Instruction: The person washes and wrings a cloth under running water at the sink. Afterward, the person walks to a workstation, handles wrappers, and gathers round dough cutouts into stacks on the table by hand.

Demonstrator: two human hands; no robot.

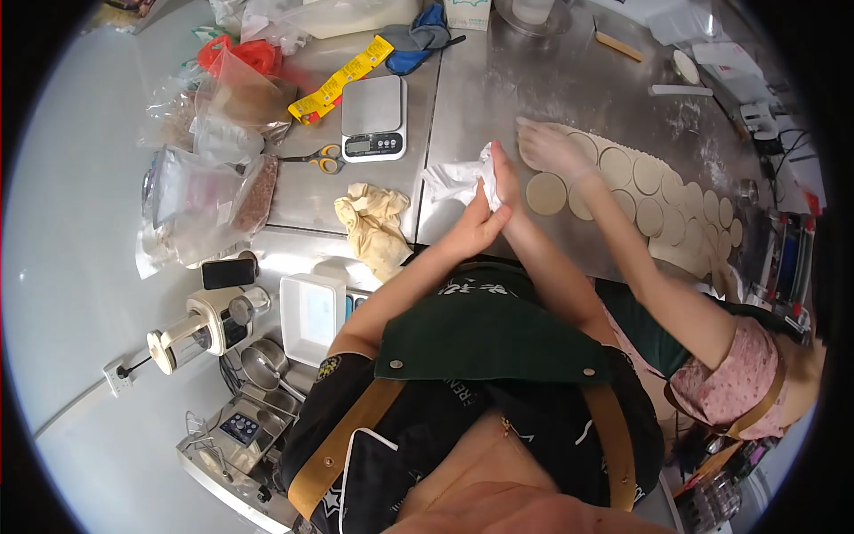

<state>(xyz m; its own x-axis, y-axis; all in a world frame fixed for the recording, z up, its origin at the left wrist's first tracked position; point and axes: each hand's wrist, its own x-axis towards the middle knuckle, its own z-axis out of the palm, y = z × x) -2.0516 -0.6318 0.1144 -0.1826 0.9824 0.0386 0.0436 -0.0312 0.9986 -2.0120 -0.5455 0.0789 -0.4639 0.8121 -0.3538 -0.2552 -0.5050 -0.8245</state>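
Note:
Above the steel worktop, in front of my apron, my left hand and my right hand are pressed palm to palm. Between them is a crumpled white sheet, apparently a paper towel, whose loose end sticks out to the left. Both hands are closed on it, and the part between the palms is hidden. A crumpled pale yellow cloth lies left of my hands. To their right, a sheet of dough is cut into several rounds, with a loose dough round nearest me.
A co-worker's hand rests over the dough at right. Left are a kitchen scale, scissors, a yellow packet strip and plastic bags. A white tub and a mixer-like appliance stand lower left.

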